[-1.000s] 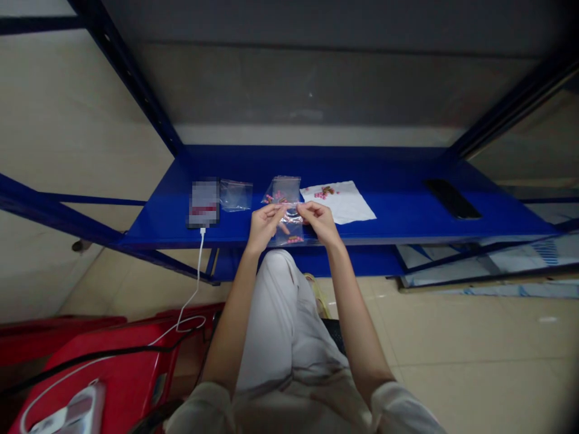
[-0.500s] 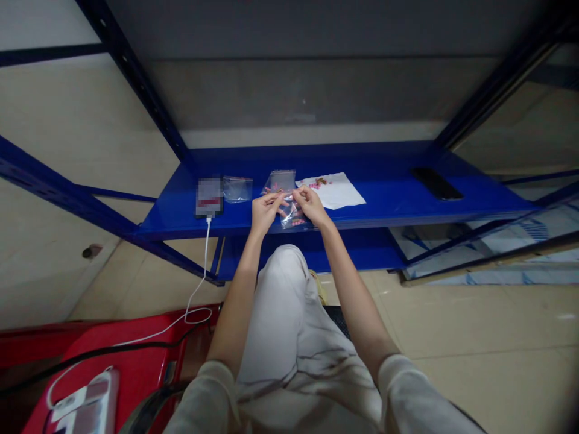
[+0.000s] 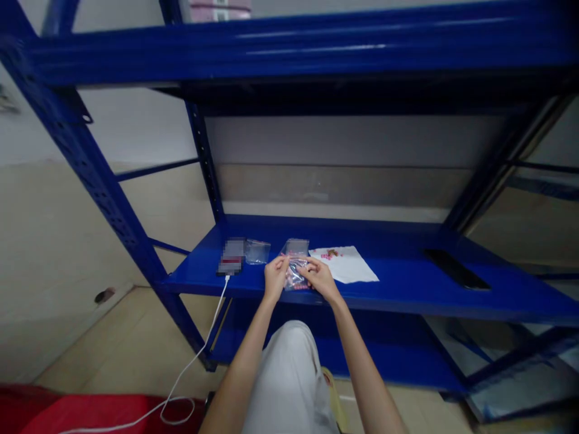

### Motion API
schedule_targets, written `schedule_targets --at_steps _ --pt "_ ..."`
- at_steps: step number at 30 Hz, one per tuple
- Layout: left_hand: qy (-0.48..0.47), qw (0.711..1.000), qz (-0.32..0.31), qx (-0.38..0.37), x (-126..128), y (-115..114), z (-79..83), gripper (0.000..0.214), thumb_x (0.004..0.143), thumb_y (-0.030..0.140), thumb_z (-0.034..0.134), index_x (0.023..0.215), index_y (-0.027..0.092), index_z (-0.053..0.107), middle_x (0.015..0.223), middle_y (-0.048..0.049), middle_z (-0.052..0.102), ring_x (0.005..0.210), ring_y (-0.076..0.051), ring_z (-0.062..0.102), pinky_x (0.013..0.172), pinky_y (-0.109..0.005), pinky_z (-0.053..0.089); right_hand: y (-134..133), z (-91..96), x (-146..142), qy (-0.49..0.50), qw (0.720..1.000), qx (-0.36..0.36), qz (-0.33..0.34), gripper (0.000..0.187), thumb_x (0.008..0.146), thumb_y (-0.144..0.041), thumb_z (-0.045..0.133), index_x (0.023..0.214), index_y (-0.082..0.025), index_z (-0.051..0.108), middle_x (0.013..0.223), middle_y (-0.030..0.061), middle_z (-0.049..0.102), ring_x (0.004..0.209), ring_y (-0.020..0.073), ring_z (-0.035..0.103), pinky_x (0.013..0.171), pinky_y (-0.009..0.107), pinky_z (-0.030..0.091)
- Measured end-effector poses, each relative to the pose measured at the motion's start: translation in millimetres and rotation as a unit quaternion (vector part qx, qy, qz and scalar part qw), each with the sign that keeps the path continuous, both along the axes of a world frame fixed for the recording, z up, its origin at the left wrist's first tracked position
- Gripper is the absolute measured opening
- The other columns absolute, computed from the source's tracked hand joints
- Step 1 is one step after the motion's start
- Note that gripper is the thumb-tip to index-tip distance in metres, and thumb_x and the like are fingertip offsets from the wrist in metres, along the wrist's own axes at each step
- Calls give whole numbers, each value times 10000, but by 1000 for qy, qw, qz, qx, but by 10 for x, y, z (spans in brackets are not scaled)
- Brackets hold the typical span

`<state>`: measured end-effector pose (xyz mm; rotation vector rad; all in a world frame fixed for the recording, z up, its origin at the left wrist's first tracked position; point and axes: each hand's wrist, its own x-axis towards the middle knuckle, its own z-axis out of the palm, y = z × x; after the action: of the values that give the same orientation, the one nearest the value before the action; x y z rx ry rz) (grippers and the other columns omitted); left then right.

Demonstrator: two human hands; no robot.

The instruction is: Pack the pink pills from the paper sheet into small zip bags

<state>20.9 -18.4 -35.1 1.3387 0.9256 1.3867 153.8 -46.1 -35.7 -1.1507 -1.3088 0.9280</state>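
My left hand point(image 3: 275, 276) and my right hand point(image 3: 319, 276) both pinch the top edge of a small clear plastic bag point(image 3: 295, 278) with pink beads in it, held just over the blue shelf point(image 3: 407, 289). Behind it another clear bag point(image 3: 295, 247) lies flat on the shelf. To the right, a white sheet of paper point(image 3: 348, 267) carries a small heap of pink beads point(image 3: 330, 254). Each hand's fingers are closed on the bag.
A phone point(image 3: 231, 257) lies on the shelf's left, a white cable point(image 3: 199, 355) hanging from it down to something red point(image 3: 90, 416) at the bottom left. A further clear bag point(image 3: 257, 251) lies beside the phone. A dark flat object point(image 3: 456, 269) lies on the right. Blue uprights and an upper shelf frame the bay.
The view has tilted upward, so the upper shelf beam now shows and the shelf sits lower in view. My hands stay pinched on the bag of beads.
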Motion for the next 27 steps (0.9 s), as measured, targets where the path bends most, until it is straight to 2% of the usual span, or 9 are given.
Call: schedule_targets --at_steps 2,4,9,12,15,18,20,23,27 --pt "1 1000 5 7 7 -48 -11 379 754 482 528 830 117 591 442 61 489 280 -65 427 268 -150 234 9 -9 4 35 999 5 6 404 637 -454 664 900 -152 609 551 -30 543 415 93 470 355 188 366" --pt "11 1000 28 9 3 -121 -48 386 773 489 502 849 121 588 459 47 506 304 -78 467 283 -155 272 20 -19 13 85 996 -6 -18 364 649 -479 644 832 -166 607 558 -28 535 413 96 467 358 200 378" --pt "111 979 127 110 -146 -214 -121 312 827 420 451 885 160 615 690 -33 635 529 -119 591 512 -232 482 37 -41 41 161 983 -27 -84 401 673 -543 594 865 -191 591 399 -104 355 287 51 259 282 171 247" --pt "247 927 203 199 -326 -67 -60 258 849 330 429 882 187 642 931 -78 655 866 -182 615 761 -313 491 42 -56 44 146 986 -29 -80 435 686 -572 563 883 -186 588 382 -83 418 280 59 248 276 181 243" --pt "387 858 238 238 -469 191 -10 256 835 240 441 983 184 642 1162 -99 583 1143 -231 483 956 -395 378 45 -67 43 133 987 -28 -82 451 683 -583 558 875 -177 595 377 -69 448 274 65 248 284 205 287" --pt "497 812 235 197 -503 407 -71 318 816 247 463 1063 122 619 1266 -157 499 1249 -294 362 978 -434 345 51 -75 46 123 989 -16 -86 442 689 -580 554 855 -173 604 391 -61 462 273 63 261 282 201 272" --pt "543 793 221 166 -479 479 -149 351 813 278 465 1079 107 616 1278 -179 480 1272 -330 312 977 -463 334 56 -79 52 112 989 -8 -93 435 687 -583 553 818 -172 606 414 -49 480 274 62 273 271 194 228" --pt "568 786 196 145 -440 496 -230 382 833 289 424 1138 126 586 1273 -180 485 1273 -345 303 981 -481 315 53 -76 53 106 989 -9 -100 437 681 -586 558 805 -170 610 417 -48 474 270 62 268 263 199 207" --pt "569 792 149 163 -443 458 -199 375 862 290 374 1165 179 566 1245 -136 518 1234 -308 373 967 -447 330 44 -61 29 108 990 -15 -91 438 686 -580 555 861 -182 611 366 -87 394 257 67 247 264 207 250"
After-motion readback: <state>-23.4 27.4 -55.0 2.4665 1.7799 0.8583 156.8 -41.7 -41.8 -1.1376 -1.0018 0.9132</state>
